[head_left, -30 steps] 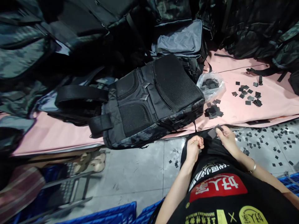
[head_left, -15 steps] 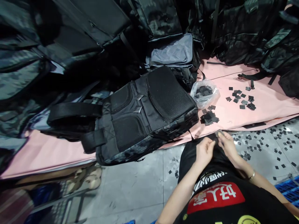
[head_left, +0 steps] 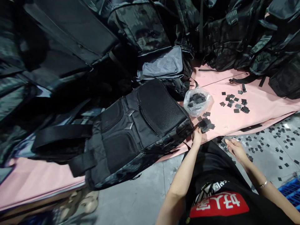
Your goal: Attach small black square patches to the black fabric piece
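A black backpack [head_left: 131, 131] lies back-side up on the pink table [head_left: 262, 109], its mesh padding facing me. My left hand [head_left: 197, 137] reaches up to the backpack's lower right corner and touches a small heap of black square patches [head_left: 205, 124]; its fingers are bunched and what they hold is hidden. My right hand [head_left: 236, 147] hovers by the table's front edge with the fingers loosely extended, next to a small grey piece I cannot make out clearly.
A clear plastic bag of black squares [head_left: 197, 100] sits behind the heap. More squares [head_left: 234, 101] lie scattered on the pink table and on the grey floor [head_left: 272, 147]. Camouflage backpacks [head_left: 236, 37] pile up at the back and left. A blue crate [head_left: 290, 187] stands at lower right.
My left hand moved from beside my right hand up to the patch heap by the backpack corner. My right hand dropped slightly right and opened. The view shifted upward.
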`<action>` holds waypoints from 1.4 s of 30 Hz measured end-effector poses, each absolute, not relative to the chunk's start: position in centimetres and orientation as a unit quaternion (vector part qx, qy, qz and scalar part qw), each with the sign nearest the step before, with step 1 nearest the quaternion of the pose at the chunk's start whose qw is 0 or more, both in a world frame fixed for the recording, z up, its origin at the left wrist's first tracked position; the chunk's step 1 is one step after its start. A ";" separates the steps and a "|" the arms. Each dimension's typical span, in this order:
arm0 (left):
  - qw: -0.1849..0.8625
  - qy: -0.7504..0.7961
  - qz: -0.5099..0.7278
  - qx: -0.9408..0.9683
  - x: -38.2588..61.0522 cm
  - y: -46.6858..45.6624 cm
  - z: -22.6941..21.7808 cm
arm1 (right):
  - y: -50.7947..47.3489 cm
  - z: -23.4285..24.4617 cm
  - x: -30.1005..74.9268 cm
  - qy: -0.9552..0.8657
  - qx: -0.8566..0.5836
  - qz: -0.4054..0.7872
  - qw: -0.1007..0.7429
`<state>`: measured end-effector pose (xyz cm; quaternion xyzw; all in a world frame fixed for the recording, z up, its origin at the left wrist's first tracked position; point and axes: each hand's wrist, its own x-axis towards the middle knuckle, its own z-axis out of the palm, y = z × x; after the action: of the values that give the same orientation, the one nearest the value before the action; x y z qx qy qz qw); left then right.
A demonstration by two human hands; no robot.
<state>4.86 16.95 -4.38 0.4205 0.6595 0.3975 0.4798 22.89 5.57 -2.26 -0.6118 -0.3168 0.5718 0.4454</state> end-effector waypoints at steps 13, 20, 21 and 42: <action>0.705 0.523 0.345 0.331 4.1 6.5 0.4 | 6.1 0.2 19.8 -0.537 -0.531 0.581 0.304; 0.708 0.515 0.413 0.252 2.5 4.6 2.4 | 4.6 2.2 18.2 -0.512 -0.501 0.610 0.340; 0.712 0.507 0.417 0.249 2.5 4.3 2.6 | 4.5 2.4 18.0 -0.507 -0.494 0.621 0.337; 0.712 0.521 0.404 0.241 1.2 2.3 4.2 | 4.2 5.2 17.5 -0.542 -0.501 0.627 0.249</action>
<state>1.22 2.33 4.21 0.2412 0.5207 0.4041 0.7123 17.55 4.18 5.21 -0.5014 -0.5422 0.6266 0.2490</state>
